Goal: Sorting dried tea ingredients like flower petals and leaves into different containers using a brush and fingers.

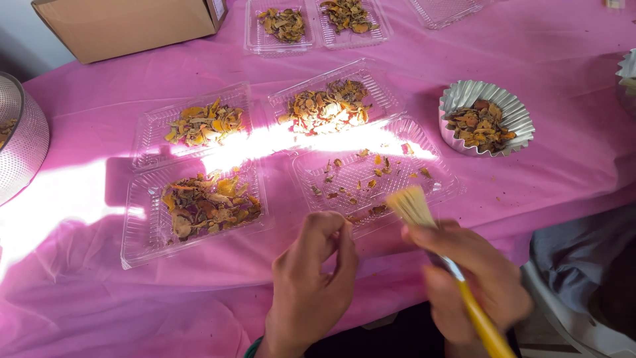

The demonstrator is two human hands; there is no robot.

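Note:
My right hand [474, 275] grips a paintbrush [442, 255] with a yellow handle and pale bristles, the bristles pointing up at the near edge of a clear plastic tray [440, 189] that holds a few scattered dried orange-brown pieces. My left hand [311, 278] hovers beside it with fingertips pinched together at that tray's near-left edge; I cannot tell whether a small piece is between them. Three more clear trays hold piles of the dried pieces: one at near left [142, 229], one at far left [149, 132] and one in the middle [384, 96].
A fluted foil cup [457, 96] of dried pieces sits at right. Two filled trays [255, 40] and another tray [440, 10] lie at the back, with a cardboard box [126, 26] at far left. A perforated metal bowl [23, 142] stands on the left edge. Pink cloth [563, 166] covers the table.

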